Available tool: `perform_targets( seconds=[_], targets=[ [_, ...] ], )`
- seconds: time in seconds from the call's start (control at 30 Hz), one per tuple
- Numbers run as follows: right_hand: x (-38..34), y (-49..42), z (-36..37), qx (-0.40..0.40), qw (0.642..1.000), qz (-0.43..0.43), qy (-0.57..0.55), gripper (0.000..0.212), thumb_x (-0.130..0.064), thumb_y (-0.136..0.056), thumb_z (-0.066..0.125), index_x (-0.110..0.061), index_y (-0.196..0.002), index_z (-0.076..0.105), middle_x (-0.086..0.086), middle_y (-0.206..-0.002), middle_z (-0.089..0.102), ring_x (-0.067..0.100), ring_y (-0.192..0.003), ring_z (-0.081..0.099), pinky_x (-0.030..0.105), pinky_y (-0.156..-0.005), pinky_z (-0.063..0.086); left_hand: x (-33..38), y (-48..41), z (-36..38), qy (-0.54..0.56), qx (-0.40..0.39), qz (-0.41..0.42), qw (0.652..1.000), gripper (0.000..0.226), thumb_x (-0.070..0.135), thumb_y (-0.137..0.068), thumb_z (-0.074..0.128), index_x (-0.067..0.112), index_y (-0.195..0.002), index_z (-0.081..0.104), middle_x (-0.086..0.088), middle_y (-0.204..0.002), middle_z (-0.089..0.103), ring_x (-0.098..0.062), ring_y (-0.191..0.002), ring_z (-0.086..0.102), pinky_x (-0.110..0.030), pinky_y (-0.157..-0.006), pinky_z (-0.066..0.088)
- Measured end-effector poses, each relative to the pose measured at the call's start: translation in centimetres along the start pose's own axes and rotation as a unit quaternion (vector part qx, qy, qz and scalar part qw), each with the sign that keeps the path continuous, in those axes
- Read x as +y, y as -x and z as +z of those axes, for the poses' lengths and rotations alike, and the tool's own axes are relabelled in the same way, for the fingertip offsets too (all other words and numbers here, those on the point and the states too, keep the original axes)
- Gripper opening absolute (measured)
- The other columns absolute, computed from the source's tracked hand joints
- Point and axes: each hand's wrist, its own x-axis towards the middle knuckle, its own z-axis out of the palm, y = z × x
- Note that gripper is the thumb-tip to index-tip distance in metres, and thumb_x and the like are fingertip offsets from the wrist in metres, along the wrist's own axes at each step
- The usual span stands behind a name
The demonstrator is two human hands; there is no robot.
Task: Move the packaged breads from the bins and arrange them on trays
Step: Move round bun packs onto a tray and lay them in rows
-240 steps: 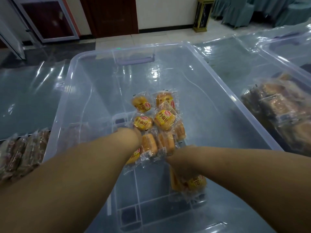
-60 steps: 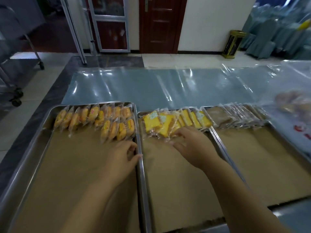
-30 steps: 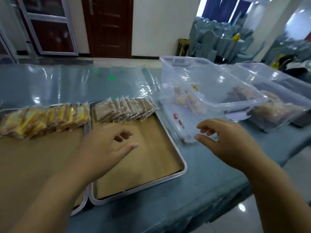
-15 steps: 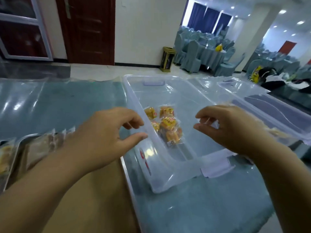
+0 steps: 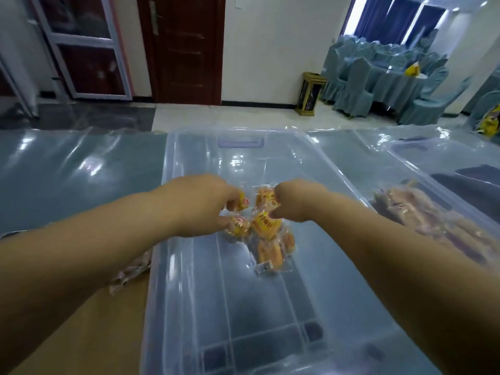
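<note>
A clear plastic bin (image 5: 173, 201) stands in front of me on the table. A small pile of yellow packaged breads (image 5: 270, 247) lies in its middle. Both my hands reach down into the bin at the far side of the pile. My left hand (image 5: 200, 204) has fingers and thumb curled round a yellow bread pack (image 5: 239, 226), with another pack's red label showing at its fingertips. My right hand (image 5: 295, 201) curls its fingers over an orange pack (image 5: 263, 197), its thumb on the pack below. The palms are hidden.
A second clear bin (image 5: 422, 185) with brown packaged breads (image 5: 438, 228) stands at the right. A paper-lined tray (image 5: 89, 320) with brown bread packs (image 5: 130, 269) sits at the lower left, under my left arm. A glossy plastic sheet (image 5: 67, 171) covers the table.
I have turned from the trays to the bin. Both hands, hovering open over the bin's near rim half a second ago, have gone down into it and closed on the yellow breads.
</note>
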Motion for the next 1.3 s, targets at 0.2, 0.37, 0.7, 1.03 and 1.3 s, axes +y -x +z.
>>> perform_targets(
  seconds=[0.2,0.37,0.7,1.03,1.3],
  targets=[
    [1.4,-4.2,3.2,0.01,0.998,0.018,-0.058,0.022,-0.023,-0.087,0.057,-0.014,-0.107,0.056,0.005,-0.098,0.057,0.025,-0.083,0.053,0.032,-0.068,0.041,1.4,-8.2,1.6,-0.03,-0.088,-0.097,0.991,0.027,0.028,-0.088,0.058,0.018,-0.113,0.055,-0.006,-0.113,0.058,-0.026,-0.099,0.056,-0.033,-0.077,0.048],
    [2.1,-5.6,6.2,0.002,0.992,0.065,-0.11,0.027,-0.019,-0.089,0.056,-0.013,-0.115,0.053,0.01,-0.111,0.06,0.029,-0.098,0.059,0.036,-0.077,0.046,1.5,-13.1,5.2,-0.015,-0.106,-0.143,0.984,0.031,0.011,-0.088,0.055,0.014,-0.119,0.053,-0.008,-0.122,0.056,-0.028,-0.107,0.056,-0.03,-0.073,0.04],
    [3.0,-6.2,9.1,-0.096,0.974,0.105,-0.176,0.023,-0.009,-0.087,0.055,-0.014,-0.109,0.057,0.007,-0.093,0.056,0.027,-0.086,0.055,0.036,-0.072,0.046,-0.8,-16.9,13.5,0.092,-0.166,-0.272,0.943,0.038,0.014,-0.088,0.049,0.005,-0.125,0.049,-0.018,-0.128,0.051,-0.035,-0.114,0.051,-0.045,-0.097,0.044],
    [1.2,-4.4,9.8,-0.269,0.944,0.076,-0.176,0.06,-0.02,-0.084,0.069,-0.009,-0.135,0.039,0.015,-0.128,0.051,0.031,-0.113,0.053,0.037,-0.089,0.049,-1.3,-17.7,15.1,0.151,-0.178,-0.299,0.925,0.06,0.026,-0.075,0.074,0.004,-0.125,0.048,-0.016,-0.121,0.055,-0.033,-0.107,0.056,-0.036,-0.089,0.049],
    [1.5,-4.4,9.8,-0.223,0.946,0.098,-0.214,0.036,-0.016,-0.087,0.062,-0.005,-0.12,0.053,0.014,-0.119,0.057,0.025,-0.1,0.056,0.033,-0.087,0.047,-1.9,-17.9,12.7,0.158,-0.13,-0.319,0.925,0.035,0.009,-0.083,0.057,0.004,-0.118,0.054,-0.017,-0.119,0.055,-0.03,-0.103,0.058,-0.03,-0.076,0.046]
  ],
)
